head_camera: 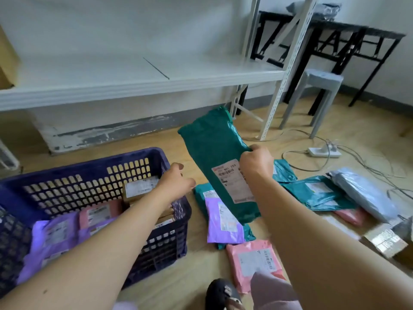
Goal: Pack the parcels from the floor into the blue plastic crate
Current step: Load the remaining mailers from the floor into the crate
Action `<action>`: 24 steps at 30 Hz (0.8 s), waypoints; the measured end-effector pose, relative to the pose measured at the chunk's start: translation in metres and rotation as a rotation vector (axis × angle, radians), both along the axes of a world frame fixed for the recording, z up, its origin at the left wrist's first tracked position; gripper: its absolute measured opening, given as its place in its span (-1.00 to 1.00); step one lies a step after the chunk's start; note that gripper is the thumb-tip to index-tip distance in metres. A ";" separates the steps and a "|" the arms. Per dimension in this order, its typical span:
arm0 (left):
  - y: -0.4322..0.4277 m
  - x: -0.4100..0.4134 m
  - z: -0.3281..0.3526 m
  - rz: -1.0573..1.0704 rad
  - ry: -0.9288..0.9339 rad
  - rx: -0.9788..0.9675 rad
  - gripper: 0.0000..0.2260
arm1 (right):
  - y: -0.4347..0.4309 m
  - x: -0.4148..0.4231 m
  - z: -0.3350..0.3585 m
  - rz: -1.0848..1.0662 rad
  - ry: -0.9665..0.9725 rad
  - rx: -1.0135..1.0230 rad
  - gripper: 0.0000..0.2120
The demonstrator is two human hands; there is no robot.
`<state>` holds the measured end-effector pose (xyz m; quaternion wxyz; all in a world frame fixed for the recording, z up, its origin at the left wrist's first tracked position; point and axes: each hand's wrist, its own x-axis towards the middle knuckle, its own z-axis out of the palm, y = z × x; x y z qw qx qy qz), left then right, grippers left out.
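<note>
My right hand [256, 163] grips the right edge of a long green parcel [212, 148] with a white label, held tilted above the floor. My left hand [176, 181] hovers over the right rim of the blue plastic crate [93, 166], fingers curled, holding nothing. Inside the crate lie a purple parcel [53, 236], a pink parcel [98, 214] and a brown box [139, 189]. On the floor are a purple parcel [223, 222] on a green one, a pink parcel [257, 262], more green parcels [317, 193] and a grey-blue parcel [364, 193].
A white shelf [134, 86] runs behind the crate. A grey stool [321, 86] and black folding tables [335, 41] stand at the back right. A power strip [324, 152] with cables lies on the floor. A cardboard box [386, 242] sits at the right edge, my shoe [221, 291] below.
</note>
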<state>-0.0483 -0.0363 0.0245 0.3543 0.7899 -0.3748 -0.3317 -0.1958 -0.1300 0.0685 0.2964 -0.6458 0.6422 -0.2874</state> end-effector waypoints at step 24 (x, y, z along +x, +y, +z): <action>0.053 0.088 0.010 0.527 0.764 -0.475 -0.71 | 0.072 0.112 0.001 0.356 -0.238 -0.273 -0.63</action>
